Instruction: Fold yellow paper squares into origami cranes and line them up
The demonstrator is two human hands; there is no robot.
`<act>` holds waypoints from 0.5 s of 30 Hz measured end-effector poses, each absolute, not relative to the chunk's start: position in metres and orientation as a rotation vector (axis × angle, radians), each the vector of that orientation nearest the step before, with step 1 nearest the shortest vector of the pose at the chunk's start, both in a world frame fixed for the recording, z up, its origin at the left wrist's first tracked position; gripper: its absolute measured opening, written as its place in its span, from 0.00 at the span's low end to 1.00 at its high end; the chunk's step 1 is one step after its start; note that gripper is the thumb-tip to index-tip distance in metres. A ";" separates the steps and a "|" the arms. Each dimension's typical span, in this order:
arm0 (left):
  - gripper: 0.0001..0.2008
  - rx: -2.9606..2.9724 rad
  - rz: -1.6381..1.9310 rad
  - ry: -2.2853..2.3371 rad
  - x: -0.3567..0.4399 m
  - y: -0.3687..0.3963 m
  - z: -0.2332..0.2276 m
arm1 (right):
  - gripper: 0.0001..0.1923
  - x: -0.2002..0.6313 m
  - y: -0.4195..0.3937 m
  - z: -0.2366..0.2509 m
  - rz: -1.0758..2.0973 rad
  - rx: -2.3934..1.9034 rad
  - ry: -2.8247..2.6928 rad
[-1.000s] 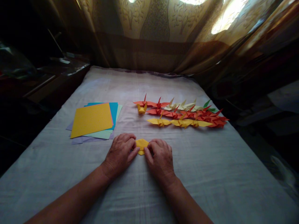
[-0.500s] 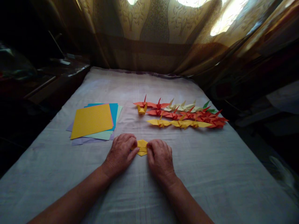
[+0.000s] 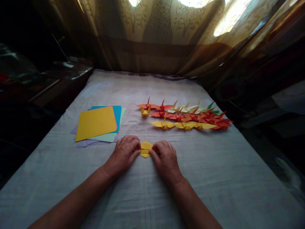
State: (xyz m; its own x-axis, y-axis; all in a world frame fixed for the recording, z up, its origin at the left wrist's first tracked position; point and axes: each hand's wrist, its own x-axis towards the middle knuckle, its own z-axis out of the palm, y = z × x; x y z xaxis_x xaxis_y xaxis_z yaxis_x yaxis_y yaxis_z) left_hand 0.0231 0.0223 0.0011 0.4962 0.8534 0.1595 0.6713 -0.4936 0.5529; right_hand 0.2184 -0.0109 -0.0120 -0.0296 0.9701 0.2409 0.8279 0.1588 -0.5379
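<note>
A small piece of folded yellow paper (image 3: 146, 149) lies on the cloth between my hands, with pointed top and bottom edges and a band across its middle. My left hand (image 3: 125, 150) pinches its left end between thumb and fingers. At the opposite end, my right hand (image 3: 165, 159) grips it the same way. My fingertips cover both outer ends of the paper. Just beyond my hands, to the right, stand rows of origami cranes: yellow ones (image 3: 164, 125), red ones (image 3: 177, 117) and cream ones (image 3: 187, 108).
A fanned stack of coloured paper sheets, with a yellow sheet (image 3: 96, 124) on top, lies to the left. A small yellow folded figure (image 3: 145, 111) sits at the cranes' left end. Patterned curtains (image 3: 157, 28) hang behind the cloth-covered table (image 3: 143, 86).
My right thumb has shifted onto the paper's right part and the right hand has edged slightly rightward. Both hands keep hold of the paper. The whole view has moved slightly.
</note>
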 end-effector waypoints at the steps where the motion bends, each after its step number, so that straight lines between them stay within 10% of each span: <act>1: 0.03 2.327 0.590 1.253 0.022 0.023 0.002 | 0.05 0.222 -0.010 -0.012 0.346 -1.678 -1.913; 15: 0.12 2.685 0.722 1.066 0.016 0.018 -0.006 | 0.05 0.236 -0.014 -0.008 0.216 -1.625 -2.021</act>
